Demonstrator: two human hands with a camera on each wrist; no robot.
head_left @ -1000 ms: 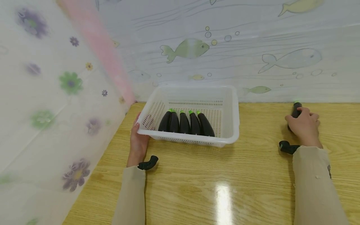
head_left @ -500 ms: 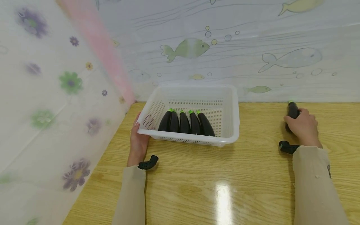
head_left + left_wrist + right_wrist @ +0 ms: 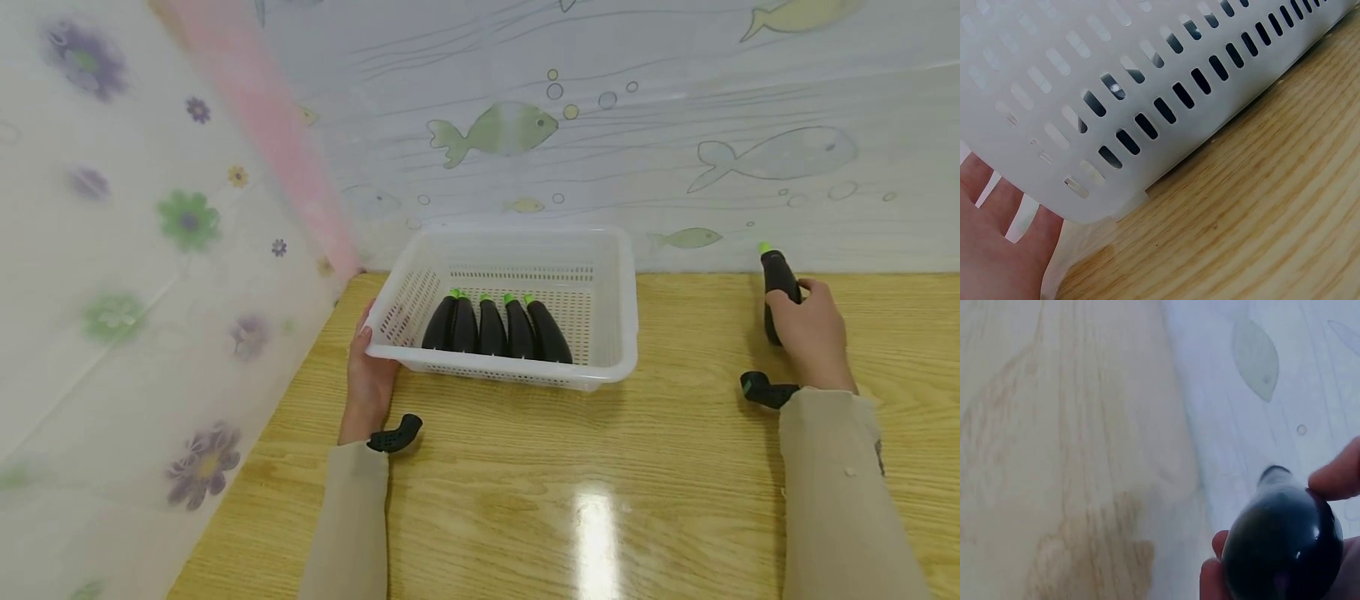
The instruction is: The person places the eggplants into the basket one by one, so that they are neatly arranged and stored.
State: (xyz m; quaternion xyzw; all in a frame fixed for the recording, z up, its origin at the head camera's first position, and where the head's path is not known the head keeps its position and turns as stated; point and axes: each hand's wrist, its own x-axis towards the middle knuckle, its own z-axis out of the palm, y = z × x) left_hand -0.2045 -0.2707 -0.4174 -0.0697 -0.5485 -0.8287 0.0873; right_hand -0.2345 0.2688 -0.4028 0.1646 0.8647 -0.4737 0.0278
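Observation:
A white plastic basket with slotted walls stands at the back of the table, several dark eggplants with green tips lying side by side in it. My left hand holds the basket's front left corner, thumb at the rim; the left wrist view shows its fingers passing behind the slotted wall. Off to the right, my right hand grips a single eggplant, its green tip pointing away and up. Seen from the right wrist, that eggplant's round dark end sits between thumb and fingers.
The wooden table meets a back wall covering with fish drawings, just behind the basket. A flowered covering rises along the left edge. Black wrist-worn pieces stick out inward from the sleeves.
The right hand has raised its eggplant off the table's back edge, tilting the green tip up and moving it slightly left. The left hand and basket have stayed still.

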